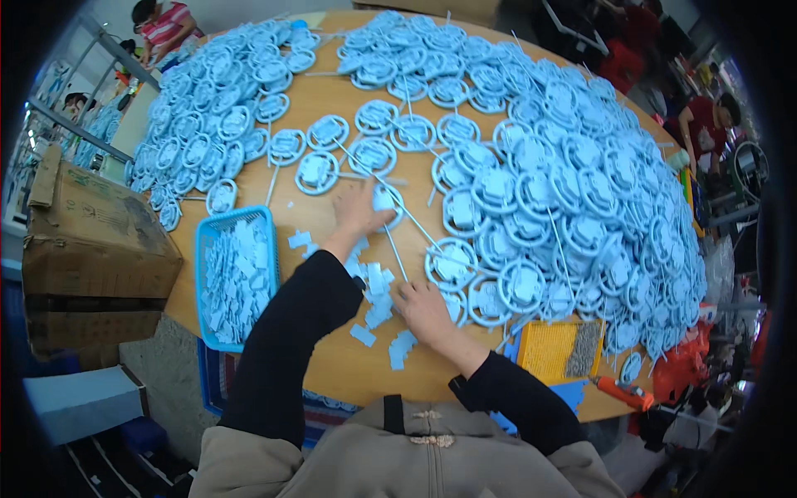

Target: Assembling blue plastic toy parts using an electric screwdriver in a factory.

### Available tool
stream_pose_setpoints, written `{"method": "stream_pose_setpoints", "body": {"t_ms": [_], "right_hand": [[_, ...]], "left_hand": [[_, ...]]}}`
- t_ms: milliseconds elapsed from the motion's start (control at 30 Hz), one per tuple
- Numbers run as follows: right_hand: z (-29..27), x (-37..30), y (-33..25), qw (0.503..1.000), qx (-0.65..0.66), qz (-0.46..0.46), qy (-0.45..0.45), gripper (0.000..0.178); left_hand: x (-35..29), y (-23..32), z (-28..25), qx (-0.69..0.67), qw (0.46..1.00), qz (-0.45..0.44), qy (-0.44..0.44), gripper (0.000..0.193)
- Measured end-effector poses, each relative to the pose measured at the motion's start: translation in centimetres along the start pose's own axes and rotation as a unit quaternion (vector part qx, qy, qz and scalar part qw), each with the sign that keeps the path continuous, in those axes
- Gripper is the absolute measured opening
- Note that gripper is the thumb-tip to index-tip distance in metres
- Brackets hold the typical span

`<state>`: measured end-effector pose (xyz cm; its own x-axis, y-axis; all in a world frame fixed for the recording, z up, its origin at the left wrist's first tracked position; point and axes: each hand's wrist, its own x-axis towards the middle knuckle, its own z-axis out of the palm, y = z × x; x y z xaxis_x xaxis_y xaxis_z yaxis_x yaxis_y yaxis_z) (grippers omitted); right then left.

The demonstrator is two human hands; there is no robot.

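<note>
My left hand [359, 209] is closed around the edge of a light-blue round plastic part [386, 199] with a thin rod, near the middle of the table. That rod slants down toward my right hand [427, 314], whose curled fingers are at its lower end. The fingertips partly hide the contact there. Another blue rod [419, 224] crosses over the part. Small flat light-blue pieces [378, 292] lie loose between and below my hands. Several similar ring-shaped parts [371, 155] lie flat just beyond my left hand.
Large heaps of blue ring parts [573, 183] cover the right and far table [332, 91]. A blue basket [200, 274] of small pieces stands left, beside a cardboard box [108, 241]. At right lie a yellow tray [544, 349] with small metal pieces and an orange power screwdriver [624, 393]. Other people work beyond.
</note>
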<state>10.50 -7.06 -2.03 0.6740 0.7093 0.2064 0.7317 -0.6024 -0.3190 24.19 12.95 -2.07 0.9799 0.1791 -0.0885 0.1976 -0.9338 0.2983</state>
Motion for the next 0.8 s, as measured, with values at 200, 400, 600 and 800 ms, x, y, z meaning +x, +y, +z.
{"method": "stream_pose_setpoints", "body": {"t_ms": [200, 400, 600, 800], "right_hand": [[-0.7, -1.2, 1.8, 0.996, -0.047, 0.034, -0.073, 0.009], [-0.9, 0.3, 0.4, 0.999, 0.037, 0.016, 0.012, 0.011], [-2.3, -0.6, -0.4, 0.984, 0.165, 0.065, 0.017, 0.011], [-4.4, -2.5, 0.9, 0.957, 0.234, 0.172, -0.027, 0.013]], "left_hand": [[0.4, 2.4, -2.9, -0.026, 0.983, 0.175, 0.044, 0.06], [4.4, -0.6, -5.7, -0.153, 0.982, 0.051, 0.099, 0.069], [8.3, 11.4, -4.1, -0.417, 0.903, -0.022, -0.102, 0.077], [13.2, 19.1, -0.6, -0.492, 0.853, 0.078, -0.155, 0.078]]}}
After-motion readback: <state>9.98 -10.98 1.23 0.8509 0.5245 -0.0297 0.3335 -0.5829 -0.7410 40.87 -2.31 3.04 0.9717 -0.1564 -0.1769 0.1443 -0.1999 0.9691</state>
